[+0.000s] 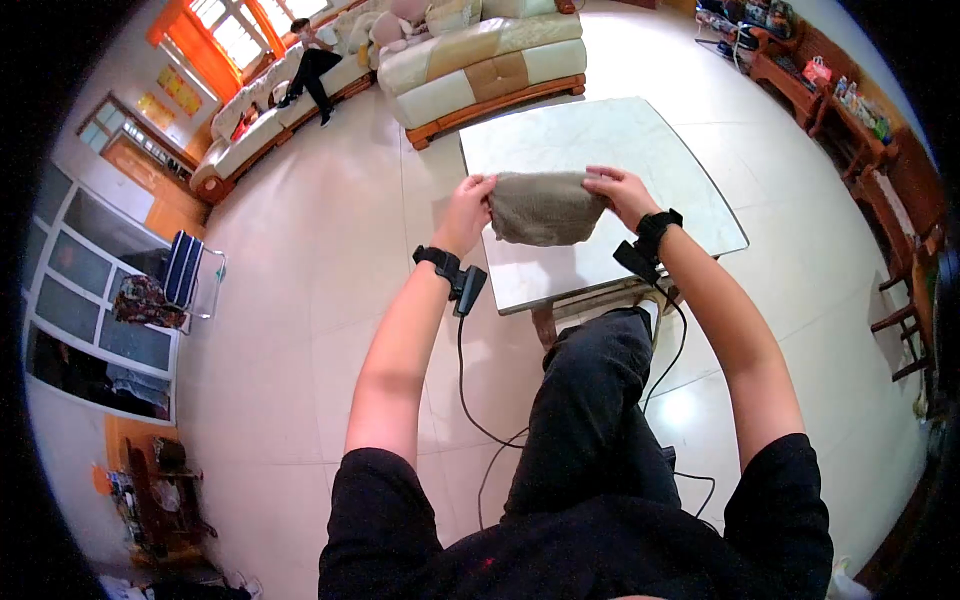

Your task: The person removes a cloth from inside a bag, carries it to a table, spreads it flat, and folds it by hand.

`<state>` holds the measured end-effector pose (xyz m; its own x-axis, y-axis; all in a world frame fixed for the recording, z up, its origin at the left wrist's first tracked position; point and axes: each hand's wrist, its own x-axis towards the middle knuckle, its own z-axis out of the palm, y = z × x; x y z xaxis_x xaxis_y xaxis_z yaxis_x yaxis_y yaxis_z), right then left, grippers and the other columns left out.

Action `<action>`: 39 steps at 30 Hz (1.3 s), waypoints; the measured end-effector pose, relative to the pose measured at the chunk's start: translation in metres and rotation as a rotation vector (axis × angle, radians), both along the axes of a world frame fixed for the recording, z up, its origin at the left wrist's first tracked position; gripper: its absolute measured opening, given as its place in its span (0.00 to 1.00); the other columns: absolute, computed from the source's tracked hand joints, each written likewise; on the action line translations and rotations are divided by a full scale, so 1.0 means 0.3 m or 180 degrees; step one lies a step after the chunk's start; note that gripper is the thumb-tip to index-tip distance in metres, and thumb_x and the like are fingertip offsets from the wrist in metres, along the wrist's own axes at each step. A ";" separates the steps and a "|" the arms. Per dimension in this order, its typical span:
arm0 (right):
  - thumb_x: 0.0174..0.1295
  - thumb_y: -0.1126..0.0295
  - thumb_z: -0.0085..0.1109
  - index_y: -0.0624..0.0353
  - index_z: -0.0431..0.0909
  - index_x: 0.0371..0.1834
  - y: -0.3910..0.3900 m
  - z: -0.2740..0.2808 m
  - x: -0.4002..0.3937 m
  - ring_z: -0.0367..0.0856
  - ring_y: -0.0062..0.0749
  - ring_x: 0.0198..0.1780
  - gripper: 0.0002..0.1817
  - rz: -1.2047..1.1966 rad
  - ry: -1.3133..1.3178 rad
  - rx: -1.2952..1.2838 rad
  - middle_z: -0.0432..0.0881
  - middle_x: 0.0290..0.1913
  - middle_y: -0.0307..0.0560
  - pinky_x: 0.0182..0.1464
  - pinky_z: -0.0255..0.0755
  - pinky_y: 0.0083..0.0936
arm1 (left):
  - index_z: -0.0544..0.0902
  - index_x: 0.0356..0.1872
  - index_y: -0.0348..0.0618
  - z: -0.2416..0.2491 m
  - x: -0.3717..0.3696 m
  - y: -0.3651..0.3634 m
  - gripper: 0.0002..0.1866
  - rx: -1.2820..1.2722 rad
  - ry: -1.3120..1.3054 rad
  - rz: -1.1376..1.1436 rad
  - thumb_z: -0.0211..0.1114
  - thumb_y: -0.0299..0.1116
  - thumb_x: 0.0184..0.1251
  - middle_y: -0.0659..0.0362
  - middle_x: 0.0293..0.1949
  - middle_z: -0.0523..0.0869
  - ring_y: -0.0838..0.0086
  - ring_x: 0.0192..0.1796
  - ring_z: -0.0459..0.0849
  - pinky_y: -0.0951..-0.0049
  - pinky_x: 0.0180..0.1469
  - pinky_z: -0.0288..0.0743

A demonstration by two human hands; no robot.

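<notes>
A grey-brown cloth [546, 210] hangs stretched between my two hands, above the white tabletop [600, 130]. My left hand [468, 210] pinches its upper left corner between thumb and fingers. On the other side, my right hand [622, 195] grips the upper right corner. The cloth's lower edge droops free and looks slightly rounded. What kind of cloth it is, I cannot make out. Each wrist wears a black strap with a small black device, the left one [465, 285] and the right one [637, 262], and a cable runs from each.
Black cables [470, 400] hang beside my legs. A cream sofa [490, 60] stands behind the table, and another person [315, 62] sits on a long sofa at the far left. A folding chair [180, 280] is at the left; wooden furniture [860, 130] lines the right wall.
</notes>
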<state>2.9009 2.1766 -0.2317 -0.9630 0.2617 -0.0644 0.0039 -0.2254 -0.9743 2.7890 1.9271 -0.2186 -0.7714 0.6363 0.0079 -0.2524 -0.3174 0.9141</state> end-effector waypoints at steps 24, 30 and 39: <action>0.55 0.65 0.58 0.61 0.74 0.49 0.057 -0.312 -0.002 0.79 0.43 0.47 0.19 -0.0153 0.0260 0.2546 0.80 0.45 0.55 0.49 0.73 0.33 | 0.81 0.44 0.40 -0.309 -0.035 0.001 0.15 -0.2181 0.0868 -0.0078 0.61 0.39 0.62 0.63 0.37 0.82 0.78 0.44 0.78 0.76 0.48 0.72; 0.54 0.51 0.59 0.56 0.55 0.68 -0.036 -0.493 0.103 0.53 0.55 0.66 0.41 0.0226 -0.0226 0.4424 0.50 0.68 0.60 0.65 0.50 0.46 | 0.63 0.64 0.37 -0.384 0.151 0.085 0.36 -0.4175 0.3341 -0.0156 0.56 0.52 0.62 0.40 0.67 0.58 0.53 0.69 0.58 0.54 0.66 0.55; 0.67 0.46 0.28 0.54 0.47 0.72 -0.050 -0.587 -0.140 0.36 0.43 0.75 0.35 0.0941 -0.0612 0.5126 0.41 0.75 0.47 0.73 0.31 0.44 | 0.52 0.70 0.38 -0.621 0.083 0.238 0.41 -0.4349 0.3938 -0.0157 0.44 0.58 0.65 0.39 0.71 0.45 0.50 0.74 0.39 0.47 0.70 0.36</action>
<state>2.8588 2.1617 -0.4077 -0.9991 -0.0061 -0.0419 0.0011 0.9852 -0.1713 2.8140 1.9985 -0.4050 -0.7098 0.7044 0.0082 0.6978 0.7015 0.1449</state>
